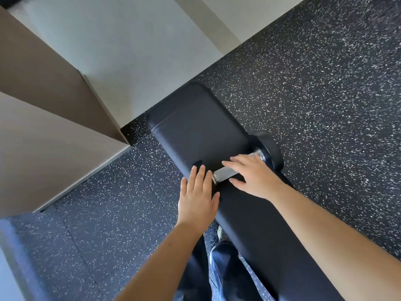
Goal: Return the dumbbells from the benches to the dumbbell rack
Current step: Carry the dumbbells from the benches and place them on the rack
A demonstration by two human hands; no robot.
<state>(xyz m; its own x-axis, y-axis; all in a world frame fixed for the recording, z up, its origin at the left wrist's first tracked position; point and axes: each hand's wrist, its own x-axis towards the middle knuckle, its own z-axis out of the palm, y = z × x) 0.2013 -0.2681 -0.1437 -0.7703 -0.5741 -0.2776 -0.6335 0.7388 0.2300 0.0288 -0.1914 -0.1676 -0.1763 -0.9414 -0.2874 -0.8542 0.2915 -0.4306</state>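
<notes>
Two open hands over one dumbbell lying across the black padded counter.

Left hand is spread flat with fingers wide, covering the dumbbell's near end at the counter's edge. Right hand is open too, fingers splayed over the silver handle, not wrapped around it. The far black head sticks out past the counter's other side, above the speckled rubber floor. Jeans leg visible below.
</notes>
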